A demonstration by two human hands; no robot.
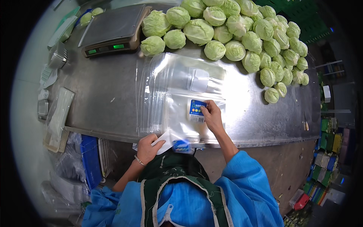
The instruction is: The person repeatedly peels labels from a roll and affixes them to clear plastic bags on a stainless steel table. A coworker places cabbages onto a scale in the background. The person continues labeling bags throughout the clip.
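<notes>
Overlapping clear plastic bags (pixel 154 93) lie in a fanned stack on the metal table before me. My right hand (pixel 213 115) has its fingertips on a blue-and-white printed label (pixel 195 111) lying against the top bag; whether it grips the label or presses it flat, I cannot tell. At the table's front edge my left hand (pixel 150 147) pinches a white label backing strip (pixel 166 142). A second blue label (pixel 181 146), blurred, shows at the right end of that strip. Farther up the stack, a pale rounded patch (pixel 200 81) shows through the plastic.
Round green cabbages (pixel 235 51) are heaped across the back right of the metal table (pixel 107 107). A weighing scale (pixel 113 25) with lit green displays stands at the back left. Packaged white trays (pixel 61 110) lie at the left edge. Below stands a blue crate (pixel 91 161).
</notes>
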